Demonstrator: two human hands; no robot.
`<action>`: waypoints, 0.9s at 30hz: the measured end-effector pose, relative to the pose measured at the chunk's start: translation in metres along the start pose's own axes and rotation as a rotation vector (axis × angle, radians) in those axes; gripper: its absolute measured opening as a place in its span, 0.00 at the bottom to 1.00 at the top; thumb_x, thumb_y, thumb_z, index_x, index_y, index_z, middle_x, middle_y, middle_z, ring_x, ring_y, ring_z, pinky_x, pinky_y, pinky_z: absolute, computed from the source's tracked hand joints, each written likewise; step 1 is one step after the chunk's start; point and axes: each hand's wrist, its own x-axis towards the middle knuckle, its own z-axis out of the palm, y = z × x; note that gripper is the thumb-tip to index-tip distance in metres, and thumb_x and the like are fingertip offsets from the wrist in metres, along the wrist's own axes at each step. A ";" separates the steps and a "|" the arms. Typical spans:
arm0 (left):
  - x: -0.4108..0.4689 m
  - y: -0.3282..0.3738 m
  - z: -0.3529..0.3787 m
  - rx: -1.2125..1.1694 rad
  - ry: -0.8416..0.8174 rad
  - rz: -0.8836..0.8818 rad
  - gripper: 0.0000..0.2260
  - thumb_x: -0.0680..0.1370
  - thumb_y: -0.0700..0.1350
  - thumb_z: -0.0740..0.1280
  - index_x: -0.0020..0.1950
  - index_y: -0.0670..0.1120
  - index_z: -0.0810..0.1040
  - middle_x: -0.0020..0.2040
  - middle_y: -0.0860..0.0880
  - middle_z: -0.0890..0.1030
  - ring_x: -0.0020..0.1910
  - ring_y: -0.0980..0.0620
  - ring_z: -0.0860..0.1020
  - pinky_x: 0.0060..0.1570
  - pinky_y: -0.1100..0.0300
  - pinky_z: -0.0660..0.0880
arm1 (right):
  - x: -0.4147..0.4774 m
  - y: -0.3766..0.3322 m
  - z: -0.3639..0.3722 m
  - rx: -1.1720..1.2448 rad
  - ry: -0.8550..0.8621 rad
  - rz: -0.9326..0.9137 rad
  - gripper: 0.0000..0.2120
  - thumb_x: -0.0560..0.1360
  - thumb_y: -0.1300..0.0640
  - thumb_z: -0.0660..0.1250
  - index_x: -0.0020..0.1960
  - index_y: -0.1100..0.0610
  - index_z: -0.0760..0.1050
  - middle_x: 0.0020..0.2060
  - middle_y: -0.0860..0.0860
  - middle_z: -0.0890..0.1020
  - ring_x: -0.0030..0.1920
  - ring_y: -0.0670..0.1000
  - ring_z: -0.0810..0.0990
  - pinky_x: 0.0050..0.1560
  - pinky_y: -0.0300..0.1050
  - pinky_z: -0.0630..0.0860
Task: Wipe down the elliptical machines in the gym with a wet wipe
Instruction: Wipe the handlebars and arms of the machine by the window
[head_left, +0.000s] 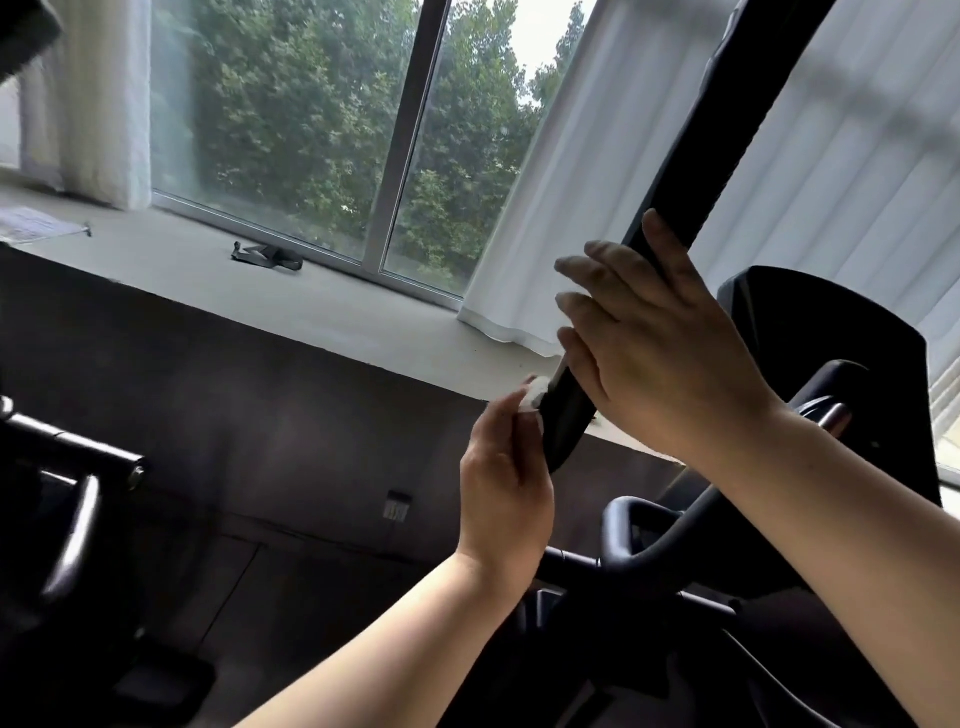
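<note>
Two hands on 1 black elliptical handlebar (727, 130) — right hand (660, 353) wraps it mid-bar, left hand (506, 467) fingers (511, 410) pinch a small wadded wet wipe (535, 397) vs the bar's lower end. Risk: wipe's tiny & bunched, so it could slip out or skip patches — esp. under the right palm

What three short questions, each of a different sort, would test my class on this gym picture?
1. True or false: the right hand grips the long black handlebar.
2. Which hand pinches the small white wet wipe? A: left hand. B: right hand.
3. Fill in: the wipe touches the handlebar near its ____ end.
Key: 1 true; 2 A; 3 lower.
</note>
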 end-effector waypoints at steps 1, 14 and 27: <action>0.002 0.001 0.001 0.015 0.002 0.040 0.12 0.84 0.46 0.60 0.64 0.52 0.80 0.58 0.53 0.83 0.59 0.56 0.81 0.62 0.55 0.77 | 0.001 -0.002 0.001 -0.007 -0.001 0.009 0.19 0.85 0.54 0.54 0.56 0.61 0.82 0.64 0.56 0.80 0.71 0.59 0.73 0.79 0.63 0.54; -0.031 -0.023 -0.021 0.132 -0.124 0.043 0.16 0.86 0.50 0.56 0.73 0.51 0.73 0.68 0.65 0.72 0.70 0.66 0.70 0.66 0.73 0.66 | -0.005 -0.018 0.009 0.014 0.021 0.027 0.17 0.84 0.57 0.57 0.48 0.62 0.82 0.54 0.55 0.82 0.69 0.63 0.74 0.78 0.68 0.49; -0.046 -0.036 -0.024 0.254 -0.113 0.012 0.22 0.86 0.54 0.52 0.74 0.46 0.72 0.68 0.64 0.70 0.70 0.71 0.66 0.67 0.75 0.62 | -0.011 -0.025 0.013 0.014 0.001 0.012 0.17 0.84 0.57 0.56 0.48 0.62 0.82 0.52 0.55 0.82 0.68 0.63 0.74 0.78 0.69 0.47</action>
